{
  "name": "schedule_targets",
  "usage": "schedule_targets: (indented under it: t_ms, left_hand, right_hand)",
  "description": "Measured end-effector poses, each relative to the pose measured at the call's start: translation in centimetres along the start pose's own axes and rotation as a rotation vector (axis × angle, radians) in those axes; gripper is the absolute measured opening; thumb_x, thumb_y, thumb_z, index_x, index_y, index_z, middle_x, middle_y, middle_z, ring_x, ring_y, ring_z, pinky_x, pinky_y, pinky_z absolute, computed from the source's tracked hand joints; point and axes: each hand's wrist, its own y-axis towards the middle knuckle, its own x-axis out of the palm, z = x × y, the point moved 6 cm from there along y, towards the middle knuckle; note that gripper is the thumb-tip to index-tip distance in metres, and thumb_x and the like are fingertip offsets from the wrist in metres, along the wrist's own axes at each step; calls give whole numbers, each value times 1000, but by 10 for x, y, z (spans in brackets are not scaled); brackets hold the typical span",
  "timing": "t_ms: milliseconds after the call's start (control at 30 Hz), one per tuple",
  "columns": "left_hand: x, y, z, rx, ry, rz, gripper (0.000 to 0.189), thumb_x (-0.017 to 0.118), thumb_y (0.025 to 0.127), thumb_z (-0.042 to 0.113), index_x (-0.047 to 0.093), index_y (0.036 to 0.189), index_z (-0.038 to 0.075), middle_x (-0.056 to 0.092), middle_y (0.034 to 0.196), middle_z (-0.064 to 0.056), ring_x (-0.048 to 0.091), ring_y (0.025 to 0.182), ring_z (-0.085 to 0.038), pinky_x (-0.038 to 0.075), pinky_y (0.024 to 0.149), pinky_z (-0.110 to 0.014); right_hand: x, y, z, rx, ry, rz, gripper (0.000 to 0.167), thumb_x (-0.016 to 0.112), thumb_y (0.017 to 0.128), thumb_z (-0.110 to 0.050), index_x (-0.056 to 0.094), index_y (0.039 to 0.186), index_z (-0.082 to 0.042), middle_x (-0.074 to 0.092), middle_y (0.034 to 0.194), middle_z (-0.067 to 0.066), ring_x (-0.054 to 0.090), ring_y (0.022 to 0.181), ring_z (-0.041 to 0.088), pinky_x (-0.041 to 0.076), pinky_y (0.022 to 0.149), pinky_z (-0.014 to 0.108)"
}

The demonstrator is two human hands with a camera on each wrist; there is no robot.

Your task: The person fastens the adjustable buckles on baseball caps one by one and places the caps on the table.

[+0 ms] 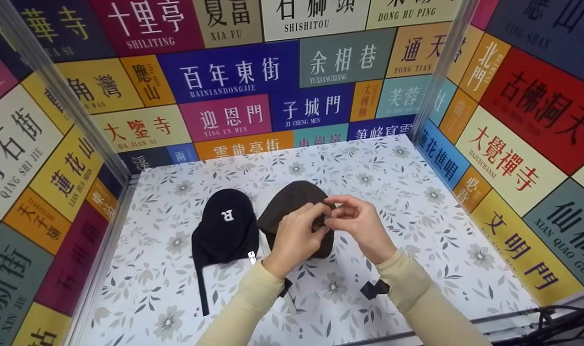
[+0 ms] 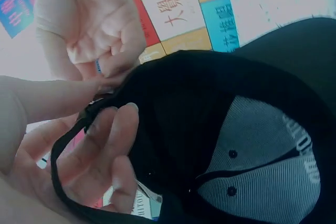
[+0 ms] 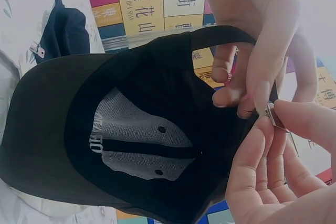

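Both hands work at the back strap of a dark brown baseball cap (image 1: 292,204). Its inside faces the wrist cameras, with a pale striped lining (image 3: 142,135) and a black sweatband. My left hand (image 1: 299,233) pinches the strap (image 2: 56,166) between thumb and fingers, and the strap loops out past its fingers in the left wrist view. Opposite it, my right hand (image 1: 361,226) pinches a small metal buckle (image 3: 277,117) on the strap between thumb and forefinger. The fingertips of the two hands meet close together there. In the head view the left hand hides part of the cap's opening.
To the left lies a black cap (image 1: 228,230) with a white letter R, a white tag and a long strap (image 1: 203,290) trailing toward me. Behind the brown cap a white rounded shape (image 3: 44,203) shows. Sign-printed panels (image 1: 234,72) enclose the flower-patterned table (image 1: 176,283).
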Motion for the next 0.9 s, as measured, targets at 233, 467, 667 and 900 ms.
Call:
schedule_targets:
  t_ms: [233, 467, 667, 900]
  left_hand:
    - [-2, -3, 4, 98, 134, 72, 20, 83, 81, 16, 71, 96, 21, 63, 82, 8, 60, 60, -17, 48, 53, -34]
    - [-4, -2, 7, 198, 181, 121, 18, 83, 81, 15, 72, 94, 19, 64, 80, 8, 61, 62, -15, 49, 55, -31]
    - [-8, 0, 1, 172, 27, 118, 22, 85, 78, 8, 74, 96, 15, 72, 87, 5, 67, 72, -10, 54, 64, -27]
    - [-10, 3, 2, 162, -43, 48, 18, 86, 80, 13, 77, 95, 15, 74, 91, 7, 69, 82, -5, 54, 73, -24]
  right_hand:
    - [-2, 0, 5, 25, 9, -7, 49, 81, 80, 2, 64, 127, -1, 67, 90, 23, 67, 84, 33, 56, 85, 44]
    - [-2, 2, 2, 25, 19, -28, 51, 82, 81, -2, 63, 128, -1, 67, 89, 19, 66, 83, 27, 55, 86, 41]
    - [-4, 0, 5, 46, 134, -86, 43, 70, 94, -7, 58, 133, 5, 66, 105, 26, 67, 95, 31, 54, 88, 47]
    - [-9, 1, 6, 31, 80, -155, 48, 70, 91, 2, 55, 137, 4, 69, 105, 27, 70, 92, 29, 55, 87, 49]
